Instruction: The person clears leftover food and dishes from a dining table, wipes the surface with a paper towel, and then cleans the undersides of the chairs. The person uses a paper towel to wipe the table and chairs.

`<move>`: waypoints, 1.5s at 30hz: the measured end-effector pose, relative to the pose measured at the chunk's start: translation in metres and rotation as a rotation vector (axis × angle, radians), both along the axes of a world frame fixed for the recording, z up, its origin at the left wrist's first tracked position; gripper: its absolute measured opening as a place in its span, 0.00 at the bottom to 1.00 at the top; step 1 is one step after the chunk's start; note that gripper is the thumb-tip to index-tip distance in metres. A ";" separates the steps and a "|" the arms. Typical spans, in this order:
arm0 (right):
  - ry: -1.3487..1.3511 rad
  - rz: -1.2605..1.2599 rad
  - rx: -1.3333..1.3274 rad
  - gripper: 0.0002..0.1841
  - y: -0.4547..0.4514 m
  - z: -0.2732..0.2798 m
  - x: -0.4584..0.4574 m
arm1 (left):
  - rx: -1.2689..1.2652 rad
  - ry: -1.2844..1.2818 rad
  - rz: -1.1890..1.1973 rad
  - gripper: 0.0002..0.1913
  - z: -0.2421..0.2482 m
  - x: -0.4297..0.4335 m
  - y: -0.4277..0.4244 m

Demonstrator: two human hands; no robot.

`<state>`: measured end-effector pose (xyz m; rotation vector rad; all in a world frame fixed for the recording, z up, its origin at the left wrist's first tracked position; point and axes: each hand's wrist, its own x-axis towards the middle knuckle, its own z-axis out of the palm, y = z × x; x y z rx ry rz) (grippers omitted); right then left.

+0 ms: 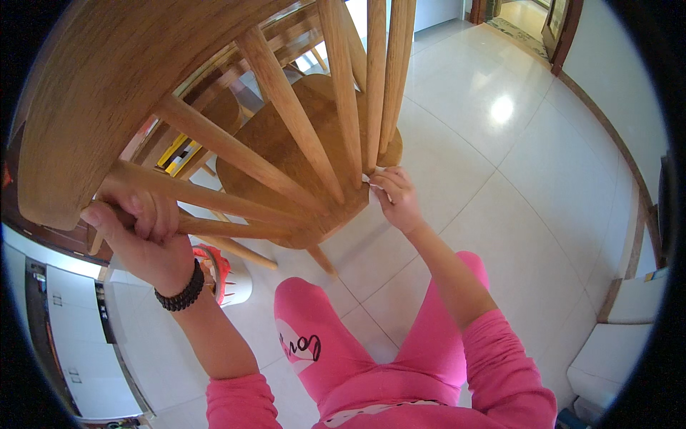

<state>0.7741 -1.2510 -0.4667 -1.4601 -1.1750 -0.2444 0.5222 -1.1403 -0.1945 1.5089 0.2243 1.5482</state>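
A wooden spindle-back chair [300, 134] stands tilted in view before me, its broad top rail [102, 91] at the upper left. Around an outer spindle just below that rail, my left hand [144, 230] is closed, a dark beaded bracelet [185, 289] on its wrist. My right hand [395, 195] pinches a white cloth or tissue [367, 178], mostly hidden by the fingers. It presses this against the foot of a spindle, at the rear edge of the wooden seat [295, 161].
Behind the left wrist stands a white bin [236, 284] with a red liner. Another wooden chair [220, 110] and a table are beyond the spindles. White cabinets [86, 322] line the left side; a doorway [522, 27] opens at the upper right. Glossy tiles [482, 214] cover the floor.
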 end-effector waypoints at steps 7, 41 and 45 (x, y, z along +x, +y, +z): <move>-0.021 -0.025 -0.037 0.08 0.017 -0.003 0.071 | 0.050 0.034 -0.138 0.22 -0.005 0.008 0.005; 1.920 0.391 0.628 0.10 -0.031 0.023 -0.026 | -0.223 -0.167 0.237 0.23 -0.026 -0.011 0.021; 2.057 0.530 0.798 0.14 -0.064 0.081 -0.008 | -0.254 -0.063 0.510 0.21 -0.036 -0.026 0.020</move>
